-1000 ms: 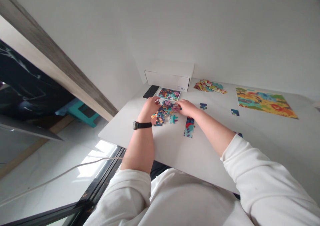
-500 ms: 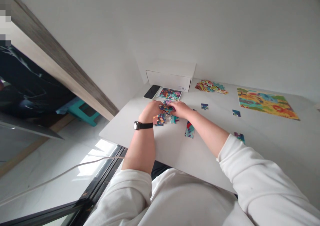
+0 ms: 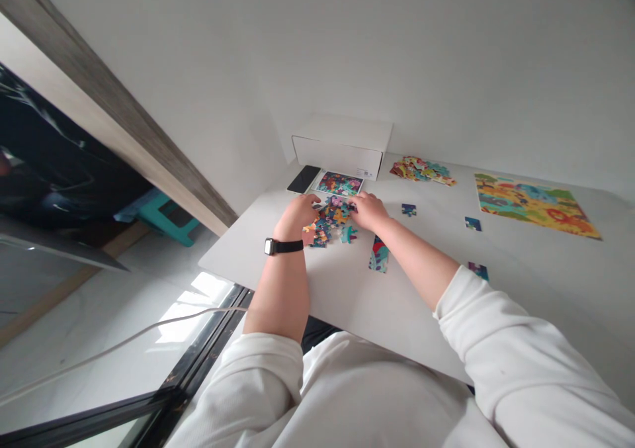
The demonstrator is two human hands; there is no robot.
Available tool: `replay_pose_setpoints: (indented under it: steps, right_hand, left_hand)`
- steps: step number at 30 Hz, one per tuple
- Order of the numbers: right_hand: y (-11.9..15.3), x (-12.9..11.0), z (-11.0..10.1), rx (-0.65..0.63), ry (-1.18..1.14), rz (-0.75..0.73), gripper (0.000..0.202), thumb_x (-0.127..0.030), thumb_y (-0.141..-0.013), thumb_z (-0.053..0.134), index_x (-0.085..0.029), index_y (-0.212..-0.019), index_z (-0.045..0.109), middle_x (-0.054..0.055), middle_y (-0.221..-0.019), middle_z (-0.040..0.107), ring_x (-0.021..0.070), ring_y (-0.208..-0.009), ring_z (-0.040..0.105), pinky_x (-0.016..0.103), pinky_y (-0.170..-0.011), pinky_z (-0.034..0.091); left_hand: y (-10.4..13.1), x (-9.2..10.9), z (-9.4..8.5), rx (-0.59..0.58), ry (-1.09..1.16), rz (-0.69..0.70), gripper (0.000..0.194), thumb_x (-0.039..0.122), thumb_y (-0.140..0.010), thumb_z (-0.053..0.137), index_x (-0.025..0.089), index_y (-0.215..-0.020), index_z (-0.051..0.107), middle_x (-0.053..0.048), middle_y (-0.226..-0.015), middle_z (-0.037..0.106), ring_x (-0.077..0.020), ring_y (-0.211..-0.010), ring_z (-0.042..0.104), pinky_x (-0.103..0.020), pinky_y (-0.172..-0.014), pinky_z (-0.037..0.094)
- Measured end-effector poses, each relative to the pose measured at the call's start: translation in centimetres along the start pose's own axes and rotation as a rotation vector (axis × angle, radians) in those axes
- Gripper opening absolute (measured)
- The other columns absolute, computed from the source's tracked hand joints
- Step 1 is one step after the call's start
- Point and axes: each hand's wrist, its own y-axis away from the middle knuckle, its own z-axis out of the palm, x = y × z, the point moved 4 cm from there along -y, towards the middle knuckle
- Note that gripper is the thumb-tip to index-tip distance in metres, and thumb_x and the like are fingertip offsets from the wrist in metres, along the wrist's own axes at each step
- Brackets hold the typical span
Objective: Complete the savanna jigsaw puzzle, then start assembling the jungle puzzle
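Observation:
A loose heap of colourful puzzle pieces (image 3: pixel 333 215) lies on the white table between my hands. At the heap's left edge is my left hand (image 3: pixel 300 214), fingers apart and curved over the pieces, a watch on its wrist. My right hand (image 3: pixel 369 211) touches the heap's right side with bent fingers; its fingertips are too small to tell whether they pinch a piece. Just behind the heap lies a picture card (image 3: pixel 340 183). A joined strip of pieces (image 3: pixel 379 256) sits below my right wrist. Single pieces (image 3: pixel 409 210) lie to the right, one near my right forearm.
A black phone (image 3: pixel 303 179) and a white box (image 3: pixel 340 153) stand at the back of the table (image 3: pixel 342 289). Farther right are a second heap of pieces (image 3: pixel 421 170) and a yellow animal puzzle (image 3: pixel 538 204). A teal stool (image 3: pixel 171 220) is on the floor at left.
My right hand has moved right and slightly back, off the middle of the heap, uncovering more pieces. My left hand has shifted slightly left. The whole view has shifted a little.

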Motion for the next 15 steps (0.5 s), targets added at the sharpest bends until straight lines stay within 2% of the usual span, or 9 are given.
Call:
replay_pose_setpoints:
  steps: [3, 7, 9, 12, 15]
  right_hand:
    - [-0.2, -0.1, 0.0, 0.029, -0.020, 0.012, 0.039, -0.025, -0.099, 0.068, -0.022, -0.137, 0.076, 0.018, -0.139, 0.069, 0.0390, -0.129, 0.062, 0.052, -0.109, 0.054]
    - [-0.4, -1.3, 0.5, 0.010, -0.101, -0.183, 0.040, -0.027, -0.100, 0.071, -0.028, -0.139, 0.076, 0.013, -0.143, 0.068, 0.0326, -0.135, 0.061, 0.049, -0.119, 0.048]
    - [-0.4, -1.9, 0.9, -0.033, -0.119, -0.247, 0.042, -0.031, -0.098, 0.075, -0.029, -0.141, 0.075, 0.013, -0.148, 0.065, 0.0323, -0.140, 0.058, 0.049, -0.121, 0.045]
    - [-0.6, -2.5, 1.5, -0.107, -0.103, -0.243, 0.047, -0.038, -0.095, 0.080, -0.032, -0.141, 0.075, 0.012, -0.155, 0.060, 0.0353, -0.146, 0.055, 0.050, -0.122, 0.045]
    - [-0.9, -2.7, 1.6, -0.158, -0.080, -0.199, 0.052, -0.041, -0.092, 0.084, -0.033, -0.143, 0.074, 0.012, -0.156, 0.059, 0.0381, -0.147, 0.054, 0.052, -0.121, 0.046]
  left_hand:
    - [0.1, -0.1, 0.0, 0.010, -0.003, -0.014, 0.055, 0.010, -0.083, 0.066, 0.026, -0.134, 0.077, -0.011, -0.127, 0.079, -0.0300, -0.118, 0.071, -0.035, -0.101, 0.056]
    - [0.3, 0.4, -0.1, 0.018, 0.036, 0.082, 0.050, 0.010, -0.082, 0.068, 0.025, -0.127, 0.081, -0.013, -0.131, 0.077, -0.0308, -0.122, 0.070, -0.037, -0.110, 0.053]
    - [0.5, 0.8, 0.0, -0.012, 0.025, 0.129, 0.048, 0.011, -0.081, 0.069, 0.026, -0.124, 0.083, -0.013, -0.130, 0.077, -0.0311, -0.123, 0.069, -0.038, -0.112, 0.052]
    - [0.7, 1.0, 0.2, -0.101, -0.071, 0.150, 0.051, 0.010, -0.078, 0.068, 0.027, -0.124, 0.084, -0.013, -0.128, 0.077, -0.0329, -0.122, 0.070, -0.040, -0.111, 0.053]
    - [0.7, 0.9, 0.3, -0.157, -0.159, 0.178, 0.061, 0.009, -0.077, 0.066, 0.028, -0.132, 0.081, -0.014, -0.132, 0.075, -0.0335, -0.122, 0.070, -0.040, -0.109, 0.054]
